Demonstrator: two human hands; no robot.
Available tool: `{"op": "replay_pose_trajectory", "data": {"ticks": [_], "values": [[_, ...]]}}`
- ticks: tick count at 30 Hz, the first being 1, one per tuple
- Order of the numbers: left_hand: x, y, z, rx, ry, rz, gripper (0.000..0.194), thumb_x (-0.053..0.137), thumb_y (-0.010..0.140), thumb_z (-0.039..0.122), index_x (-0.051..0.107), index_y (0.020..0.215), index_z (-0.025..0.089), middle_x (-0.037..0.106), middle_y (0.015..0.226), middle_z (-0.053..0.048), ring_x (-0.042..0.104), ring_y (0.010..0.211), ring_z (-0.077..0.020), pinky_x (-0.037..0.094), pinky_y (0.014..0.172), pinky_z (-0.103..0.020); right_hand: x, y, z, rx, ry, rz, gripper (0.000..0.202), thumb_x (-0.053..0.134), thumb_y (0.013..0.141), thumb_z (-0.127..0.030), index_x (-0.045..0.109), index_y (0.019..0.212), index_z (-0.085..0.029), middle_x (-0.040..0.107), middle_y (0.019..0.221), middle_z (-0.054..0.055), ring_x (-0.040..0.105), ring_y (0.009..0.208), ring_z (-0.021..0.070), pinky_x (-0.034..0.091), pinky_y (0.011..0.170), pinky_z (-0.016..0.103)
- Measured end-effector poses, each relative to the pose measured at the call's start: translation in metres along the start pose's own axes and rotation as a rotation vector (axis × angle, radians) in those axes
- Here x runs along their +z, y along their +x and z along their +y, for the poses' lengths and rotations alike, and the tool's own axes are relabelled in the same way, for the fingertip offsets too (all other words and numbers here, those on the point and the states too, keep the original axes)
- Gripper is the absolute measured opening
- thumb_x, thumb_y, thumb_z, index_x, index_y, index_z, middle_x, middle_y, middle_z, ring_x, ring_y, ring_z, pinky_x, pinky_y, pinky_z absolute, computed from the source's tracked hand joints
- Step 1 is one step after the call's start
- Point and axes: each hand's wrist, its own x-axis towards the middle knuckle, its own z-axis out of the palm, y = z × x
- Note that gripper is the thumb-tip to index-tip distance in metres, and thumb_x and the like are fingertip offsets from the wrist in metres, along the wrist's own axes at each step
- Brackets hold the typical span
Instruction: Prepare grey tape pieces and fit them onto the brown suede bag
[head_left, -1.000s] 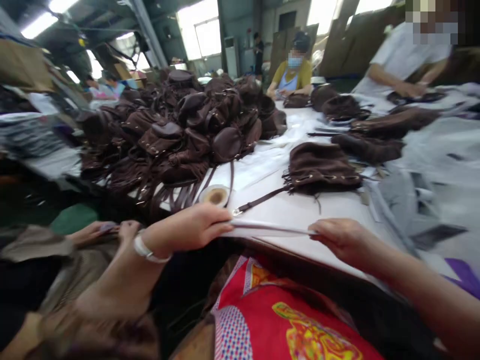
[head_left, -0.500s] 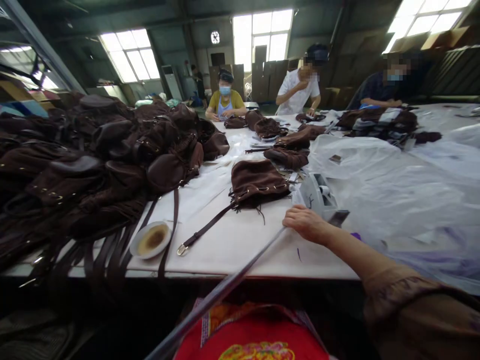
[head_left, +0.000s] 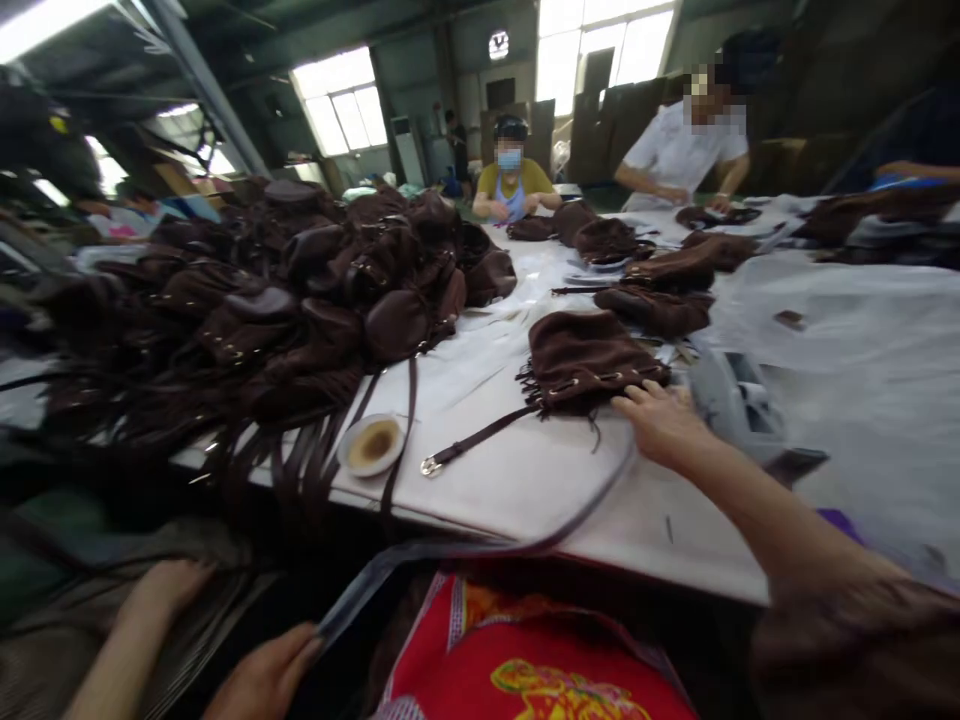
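A long translucent strip (head_left: 450, 551), like clear tape, hangs slack along the table edge. My left hand (head_left: 262, 668), low in the head view, is closed on its near end. My right hand (head_left: 664, 425) has its fingers spread beside a brown fringed drawstring bag (head_left: 585, 355), close to its eyeleted edge. The strip's far end runs to the underside of this hand; whether the palm presses on it is hidden. Just right of the hand stands a grey-white dispenser-like device (head_left: 739, 400). The bag's buckled strap (head_left: 480, 436) lies toward the front.
A big heap of brown bags (head_left: 300, 290) covers the table's left, straps hanging over the edge. A white dish (head_left: 371, 445) holds brownish liquid. Plastic sheeting (head_left: 862, 370) spreads at right. Co-workers (head_left: 514, 190) sit across; another person's hand (head_left: 176, 582) shows at lower left.
The view has swung left. My left hand has come into view at the bottom. The strip has gone from taut to slack, and my right hand's fingers have spread and moved to the bag's edge.
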Motion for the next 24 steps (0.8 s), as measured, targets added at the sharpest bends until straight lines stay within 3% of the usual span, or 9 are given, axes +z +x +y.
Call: {"op": "replay_pose_trajectory", "data": {"ticks": [1,3,6,8,10,13,17,24], "values": [[-0.004,0.001,0.008,0.109,-0.077,-0.055,0.032,0.042,0.092,0.032,0.071,0.079,0.025,0.072,0.075,0.003,0.069,0.072,-0.0153,0.054,0.068,-0.022,-0.008,-0.005,-0.018,-0.09,0.059,0.04,0.05,0.044,0.079,-0.002,0.066,0.12,-0.021,0.061,0.13,0.015,0.043,0.13,0.0371,0.031,0.103,0.064],[-0.022,0.006,0.039,0.275,-0.087,-0.024,0.035,0.035,0.098,0.028,0.068,0.088,0.022,0.072,0.082,0.0,0.067,0.076,-0.0143,0.051,0.071,-0.022,-0.031,-0.019,-0.061,-0.337,0.3,0.117,0.054,0.046,0.078,-0.003,0.064,0.124,-0.022,0.06,0.135,0.012,0.047,0.13,0.0328,0.035,0.107,0.057],[-0.062,0.02,0.102,0.562,0.026,0.013,0.024,0.046,0.095,0.027,0.063,0.079,0.018,0.067,0.071,0.0,0.064,0.064,-0.0143,0.044,0.058,-0.022,-0.07,-0.046,-0.135,-0.662,0.713,0.082,0.057,0.056,0.086,-0.021,0.048,0.142,-0.024,0.053,0.143,0.012,0.05,0.13,0.0284,0.044,0.106,0.045],[-0.087,0.031,0.139,0.795,0.087,0.028,0.015,0.051,0.093,0.024,0.062,0.084,0.019,0.068,0.075,0.0,0.063,0.064,-0.015,0.042,0.054,-0.024,-0.087,-0.063,-0.176,-0.73,0.871,0.02,0.059,0.063,0.085,-0.031,0.048,0.141,-0.024,0.06,0.135,0.012,0.058,0.121,0.0281,0.05,0.1,0.042],[-0.104,0.04,0.162,0.941,0.152,0.064,0.009,0.055,0.091,0.022,0.061,0.087,0.018,0.068,0.077,-0.002,0.063,0.065,-0.0166,0.041,0.052,-0.025,-0.09,-0.076,-0.199,-0.68,0.961,-0.074,0.04,0.058,0.089,-0.031,0.056,0.129,-0.025,0.071,0.114,0.008,0.069,0.098,0.024,0.057,0.083,0.035],[-0.113,0.047,0.173,1.003,0.207,0.137,0.006,0.057,0.09,0.02,0.06,0.087,0.017,0.067,0.074,-0.002,0.064,0.063,-0.018,0.041,0.05,-0.028,-0.076,-0.086,-0.2,-0.552,0.953,-0.086,0.024,0.044,0.096,-0.029,0.063,0.11,-0.026,0.075,0.089,0.004,0.071,0.073,0.0203,0.056,0.063,0.029],[-0.11,0.055,0.173,1.015,0.235,0.197,0.01,0.058,0.091,0.022,0.061,0.084,0.017,0.068,0.074,-0.005,0.066,0.066,-0.0196,0.045,0.051,-0.029,-0.058,-0.094,-0.183,-0.469,0.869,0.035,0.024,0.042,0.097,-0.032,0.065,0.098,-0.027,0.074,0.078,0.003,0.071,0.063,0.0205,0.055,0.058,0.029],[-0.101,0.055,0.189,1.038,0.212,0.119,0.014,0.054,0.092,0.017,0.064,0.083,0.015,0.07,0.072,-0.006,0.066,0.062,-0.019,0.045,0.047,-0.028,-0.065,-0.099,-0.189,-0.421,0.86,0.082,0.026,0.042,0.098,-0.034,0.063,0.084,-0.026,0.071,0.069,0.002,0.065,0.053,0.0174,0.048,0.047,0.026]]}}
